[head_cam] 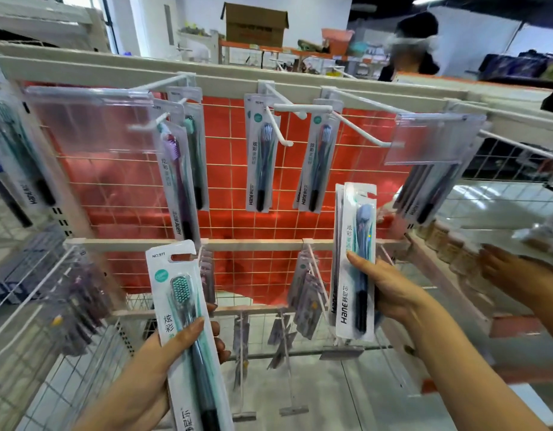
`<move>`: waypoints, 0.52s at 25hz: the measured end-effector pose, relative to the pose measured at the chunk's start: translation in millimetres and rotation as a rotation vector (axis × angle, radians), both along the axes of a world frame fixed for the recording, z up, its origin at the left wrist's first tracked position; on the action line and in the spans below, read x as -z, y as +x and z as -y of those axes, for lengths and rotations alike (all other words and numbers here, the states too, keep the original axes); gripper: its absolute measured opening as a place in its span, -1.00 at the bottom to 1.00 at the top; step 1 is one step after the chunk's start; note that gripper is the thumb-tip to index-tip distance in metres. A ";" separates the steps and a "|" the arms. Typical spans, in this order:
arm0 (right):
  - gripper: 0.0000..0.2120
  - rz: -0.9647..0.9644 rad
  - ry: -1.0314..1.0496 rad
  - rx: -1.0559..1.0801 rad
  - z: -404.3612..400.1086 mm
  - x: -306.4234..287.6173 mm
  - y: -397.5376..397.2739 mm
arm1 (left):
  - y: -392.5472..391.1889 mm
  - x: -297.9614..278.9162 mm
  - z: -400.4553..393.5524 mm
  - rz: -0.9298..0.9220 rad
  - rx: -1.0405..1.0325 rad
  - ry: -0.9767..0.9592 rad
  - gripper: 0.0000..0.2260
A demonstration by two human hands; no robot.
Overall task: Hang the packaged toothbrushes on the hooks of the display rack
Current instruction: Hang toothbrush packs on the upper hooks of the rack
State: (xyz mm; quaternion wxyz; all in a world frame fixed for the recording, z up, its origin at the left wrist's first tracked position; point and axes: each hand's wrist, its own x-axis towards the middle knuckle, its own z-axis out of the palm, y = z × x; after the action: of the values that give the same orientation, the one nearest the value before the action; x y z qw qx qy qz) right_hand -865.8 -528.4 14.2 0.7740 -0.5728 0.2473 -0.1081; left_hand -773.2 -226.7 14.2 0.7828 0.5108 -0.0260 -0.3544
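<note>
My left hand (163,362) grips a packaged toothbrush with a teal head (182,306), held upright low in front of the display rack (231,181). My right hand (390,290) holds a small stack of packaged toothbrushes (359,244), the front one blue, raised below the middle hooks. Two white hooks (287,119) stick out at the top centre, each with a packaged toothbrush (261,157) hanging behind it. More packs (182,169) hang on the hooks to the left.
Another person's hand (518,275) reaches in at the right edge. Clear price-tag holders (434,138) jut out from hook ends left and right. Lower rows hold several more packs (306,290). A cardboard box (255,24) sits on a shelf behind the rack.
</note>
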 end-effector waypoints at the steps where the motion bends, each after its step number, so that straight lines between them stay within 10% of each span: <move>1: -0.73 -0.013 -0.026 0.008 -2.9 2.3 -1.4 | -1.5 0.0 -1.7 0.004 -0.004 0.011 -0.82; 5: -0.46 -0.069 -0.287 0.032 -6.9 3.7 -3.5 | -9.7 0.3 -6.9 0.009 -0.041 0.078 -0.88; 13: -0.54 -0.124 -1.029 0.001 -1.3 -57.8 12.6 | -18.4 -6.6 -13.6 -0.022 -0.030 0.163 -0.72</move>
State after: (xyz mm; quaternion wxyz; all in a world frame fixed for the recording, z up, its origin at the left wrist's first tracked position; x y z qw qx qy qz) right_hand -853.2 -527.1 72.0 0.3758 -0.8846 0.2077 -0.1819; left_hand -791.6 -213.1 20.8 0.7440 0.5693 0.0196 -0.3491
